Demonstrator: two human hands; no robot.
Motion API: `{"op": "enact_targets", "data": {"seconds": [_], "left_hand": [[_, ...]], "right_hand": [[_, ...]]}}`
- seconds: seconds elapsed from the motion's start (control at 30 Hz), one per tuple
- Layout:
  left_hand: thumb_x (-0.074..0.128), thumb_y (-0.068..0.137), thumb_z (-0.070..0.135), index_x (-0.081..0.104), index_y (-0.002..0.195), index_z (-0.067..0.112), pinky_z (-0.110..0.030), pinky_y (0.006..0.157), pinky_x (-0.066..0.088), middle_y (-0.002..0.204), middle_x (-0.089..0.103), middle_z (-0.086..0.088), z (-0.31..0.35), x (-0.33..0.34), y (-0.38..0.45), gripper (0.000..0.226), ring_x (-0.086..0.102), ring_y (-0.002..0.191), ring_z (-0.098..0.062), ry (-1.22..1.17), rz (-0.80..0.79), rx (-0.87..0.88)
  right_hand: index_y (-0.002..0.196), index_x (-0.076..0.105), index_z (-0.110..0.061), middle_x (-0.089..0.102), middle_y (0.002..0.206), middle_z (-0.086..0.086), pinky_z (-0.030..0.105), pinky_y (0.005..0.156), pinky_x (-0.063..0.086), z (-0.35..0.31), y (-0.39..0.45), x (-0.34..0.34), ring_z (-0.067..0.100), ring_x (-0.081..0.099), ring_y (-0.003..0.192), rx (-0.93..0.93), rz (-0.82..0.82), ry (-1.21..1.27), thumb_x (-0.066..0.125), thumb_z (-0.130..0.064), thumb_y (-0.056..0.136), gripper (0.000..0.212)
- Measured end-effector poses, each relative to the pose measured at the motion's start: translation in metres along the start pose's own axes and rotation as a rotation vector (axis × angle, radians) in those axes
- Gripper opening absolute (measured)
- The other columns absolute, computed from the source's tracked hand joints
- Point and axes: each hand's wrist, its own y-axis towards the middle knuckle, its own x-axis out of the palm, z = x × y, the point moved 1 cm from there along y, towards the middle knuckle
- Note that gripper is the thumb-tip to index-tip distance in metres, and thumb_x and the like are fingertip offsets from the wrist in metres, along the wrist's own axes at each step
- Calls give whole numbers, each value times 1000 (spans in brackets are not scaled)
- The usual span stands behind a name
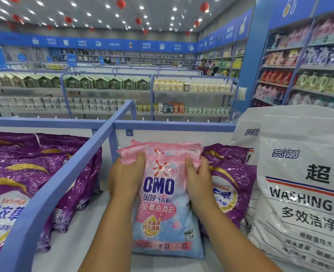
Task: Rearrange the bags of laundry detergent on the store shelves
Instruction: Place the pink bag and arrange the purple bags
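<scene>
A pink and blue OMO detergent bag [163,209] lies on the white shelf top [95,224], leaning on more pink bags behind it. My left hand [126,178] grips its upper left edge. My right hand [198,176] grips its upper right edge. Purple detergent bags [234,185] lie just right of it, partly under my right hand. More purple bags [24,173] fill the compartment left of the blue divider rail [68,173]. Large white washing powder bags [303,193] stand at the right.
A blue rail [162,125] runs along the shelf's back edge. Beyond it stand aisle shelves with boxes and bottles [107,83]. Tall blue shelving with detergent bottles [307,71] rises at the right. People stand far back in the aisle [203,66].
</scene>
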Motion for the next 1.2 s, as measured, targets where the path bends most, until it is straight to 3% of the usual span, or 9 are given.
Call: {"op": "enact_targets", "data": {"seconds": [0.13, 0.27, 0.37, 0.53, 0.63, 0.8, 0.9, 1.0, 1.2], "left_hand": [[61, 91, 60, 67, 88, 20, -44, 80, 59, 87, 72, 0, 4, -3, -11, 40, 70, 85, -29, -274, 45, -40], [64, 96, 44, 61, 76, 16, -27, 57, 45, 71, 65, 2, 8, -6, -25, 35, 63, 67, -18, -516, 84, -46], [60, 95, 56, 59, 99, 14, -32, 65, 46, 84, 63, 0, 10, -4, -21, 42, 65, 85, -27, -337, 127, -24], [62, 91, 53, 29, 151, 31, -47, 112, 40, 160, 30, 2, 8, -32, -73, 72, 34, 146, -24, -129, 195, 210], [53, 88, 65, 38, 147, 52, -33, 120, 15, 165, 15, 22, -18, -32, -117, 63, 9, 153, -5, 182, 19, 620], [27, 92, 76, 24, 158, 44, -65, 121, 17, 172, 5, 10, -67, 3, -108, 74, 1, 158, -29, 607, -157, 698], [10, 88, 85, 13, 160, 45, -64, 122, 10, 171, -6, 12, -77, 6, -100, 83, -8, 158, -27, 673, -126, 713], [22, 84, 83, 21, 157, 49, -63, 122, 4, 170, -8, 17, -71, 5, -102, 81, -13, 157, -23, 617, -106, 688], [37, 88, 71, 45, 150, 40, -71, 119, 11, 170, 17, 1, -32, 38, -100, 70, 3, 157, -37, 672, -68, 792]], "right_hand": [[121, 54, -34, 66, 116, -8, 36, 91, 54, -2, 7, 0, 13, 65, 106, -10, -36, -1, 56, -39, 101, 20], [103, 59, -26, 60, 69, -13, 24, 57, 45, -9, 12, -6, 6, 54, 60, -87, -2, 27, 55, -34, 103, 8], [98, 59, -24, 54, 66, -5, 33, 58, 40, -10, 16, -7, 13, 49, 57, -58, 87, -39, 56, -38, 102, 15], [112, 56, -30, 68, 109, -7, 40, 89, 55, -26, -7, -17, 16, 66, 100, 109, -29, -37, 51, -48, 101, 22], [137, 47, -28, 58, 129, -14, 30, 104, 46, -21, -48, -32, 8, 57, 122, 80, -113, -60, 58, -38, 100, 40], [157, 20, -40, 22, 152, -27, 17, 117, 16, 2, -96, -30, -9, 17, 141, -58, -280, -413, 47, -36, 105, 58], [145, 40, -47, 38, 149, -26, 14, 110, 32, 4, -95, -52, -7, 41, 133, -24, -201, -368, 54, -34, 103, 46], [122, 62, -32, 56, 128, -10, 19, 97, 45, 8, -95, -89, 11, 58, 116, -108, 135, -445, 64, -20, 96, 28], [142, 45, -30, 53, 141, -10, 39, 113, 43, 6, -83, -111, 10, 51, 130, 108, 180, -291, 62, -39, 95, 50]]}}
